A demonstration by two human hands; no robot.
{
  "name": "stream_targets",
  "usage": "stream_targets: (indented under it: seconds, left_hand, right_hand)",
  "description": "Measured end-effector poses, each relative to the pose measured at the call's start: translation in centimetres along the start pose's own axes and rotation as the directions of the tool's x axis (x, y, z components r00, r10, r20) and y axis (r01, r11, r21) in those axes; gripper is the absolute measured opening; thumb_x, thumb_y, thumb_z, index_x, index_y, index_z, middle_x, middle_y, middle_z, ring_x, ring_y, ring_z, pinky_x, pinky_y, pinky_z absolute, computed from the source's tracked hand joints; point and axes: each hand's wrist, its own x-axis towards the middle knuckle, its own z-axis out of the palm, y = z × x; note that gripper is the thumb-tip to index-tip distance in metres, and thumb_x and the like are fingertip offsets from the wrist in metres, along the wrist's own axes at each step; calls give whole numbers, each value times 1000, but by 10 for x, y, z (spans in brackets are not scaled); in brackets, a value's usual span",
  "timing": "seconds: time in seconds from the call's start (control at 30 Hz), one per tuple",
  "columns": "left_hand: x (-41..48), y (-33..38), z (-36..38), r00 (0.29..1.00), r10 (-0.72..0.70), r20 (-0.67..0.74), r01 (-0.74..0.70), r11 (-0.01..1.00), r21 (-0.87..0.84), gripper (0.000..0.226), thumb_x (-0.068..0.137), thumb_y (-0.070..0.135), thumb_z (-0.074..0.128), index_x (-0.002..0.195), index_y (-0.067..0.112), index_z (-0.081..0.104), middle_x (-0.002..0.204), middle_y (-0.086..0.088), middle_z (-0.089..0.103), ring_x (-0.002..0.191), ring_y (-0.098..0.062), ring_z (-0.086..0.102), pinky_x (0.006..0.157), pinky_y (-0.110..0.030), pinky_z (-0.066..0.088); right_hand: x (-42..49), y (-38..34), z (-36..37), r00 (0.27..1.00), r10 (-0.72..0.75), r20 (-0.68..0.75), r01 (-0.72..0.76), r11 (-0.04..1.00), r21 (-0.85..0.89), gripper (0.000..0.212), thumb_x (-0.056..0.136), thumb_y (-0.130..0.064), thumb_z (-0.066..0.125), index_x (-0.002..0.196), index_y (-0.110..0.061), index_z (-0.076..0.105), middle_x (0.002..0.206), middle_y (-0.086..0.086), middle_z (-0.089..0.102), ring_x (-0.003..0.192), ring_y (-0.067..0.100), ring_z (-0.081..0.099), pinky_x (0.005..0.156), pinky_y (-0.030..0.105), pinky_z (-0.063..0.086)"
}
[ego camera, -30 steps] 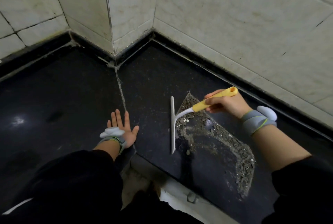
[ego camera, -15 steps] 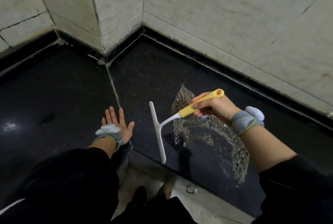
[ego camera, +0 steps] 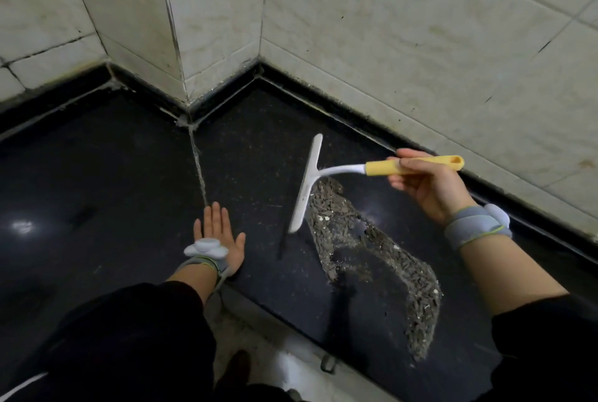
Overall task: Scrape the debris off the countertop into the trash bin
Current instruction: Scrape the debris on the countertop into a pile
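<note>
on the countertop, loose debris

Black sleeves pushed up both forearms; each wrist wears a grey band carrying a white pod.

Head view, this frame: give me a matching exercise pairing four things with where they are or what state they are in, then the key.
Things:
1. left hand
2. right hand
3. scraper blade
4. debris

States:
A. spread in a curved band toward the counter's front edge
B. closed around the yellow handle
C. flat, fingers spread, on the black countertop
D. at the far left end of the debris, white, slanted

Pairs: 1-C, 2-B, 3-D, 4-A
</note>
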Motion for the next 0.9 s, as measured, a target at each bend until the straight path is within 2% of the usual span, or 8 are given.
stream_targets:
  seconds: [0.1,0.3,0.43,0.5,0.57,0.63,0.73,0.9]
  left_hand:
    - [-5,34,5,1000,14,9,-14,1000,-15,72,100,49,15,150,8,-16,156,-14,-25,146,-28,-18,120,-43,-6]
    - [4,51,8,999,-39,38,40,998,-40,78,97,59,16,150,14,-19,154,-19,-28,144,-33,-22,118,-47,-7]
    - [5,51,7,997,-45,56,47,998,-29,78,97,59,16,150,14,-20,153,-18,-30,144,-33,-24,118,-47,-8]
    - [4,51,5,997,-46,64,48,998,-31,78,97,59,16,149,15,-21,153,-18,-30,144,-32,-24,118,-47,-8]
    - [6,50,6,997,-42,64,44,999,-32,78,97,59,17,150,15,-20,153,-18,-30,144,-32,-24,118,-47,-8]
    - [6,50,8,997,-37,67,40,999,-36,78,97,59,17,150,15,-20,153,-18,-30,144,-33,-23,118,-47,-8]
    - [6,50,6,997,-34,76,37,999,-36,78,97,59,17,150,15,-20,153,-18,-30,144,-33,-23,118,-47,-8]
    - [7,49,1,993,-37,109,38,999,-9,78,96,60,16,150,15,-18,154,-20,-27,144,-35,-21,119,-49,-5]
  right_hand:
    - [17,-2,10,996,-70,-45,73,996,59,17,86,1,56,98,-7,65,75,8,74,61,20,70,61,25,58]
    - [56,10,39,945,-259,-201,238,964,-121,18,79,8,62,86,-8,62,71,17,67,59,23,68,60,30,58]
    - [81,29,62,937,-253,-239,226,965,-132,22,73,5,68,80,-14,58,67,10,65,63,24,67,69,38,59]
    - [87,45,64,925,-310,-221,233,920,-314,19,70,-8,72,75,-20,59,69,3,66,65,19,64,69,35,57]
    - [82,56,61,903,-394,-169,263,821,-507,18,72,-18,75,71,-19,57,73,-6,65,66,11,57,61,20,47]
    - [70,62,54,889,-445,-111,308,758,-574,20,75,-20,74,70,-14,56,72,-10,64,63,5,50,54,12,39]
    - [50,66,43,868,-492,-64,340,685,-645,26,77,-21,74,70,-8,53,64,-6,59,57,6,44,51,13,34]
    - [22,69,28,886,-460,-56,313,683,-660,27,77,-23,75,67,-12,52,60,-3,57,55,5,43,51,20,37]
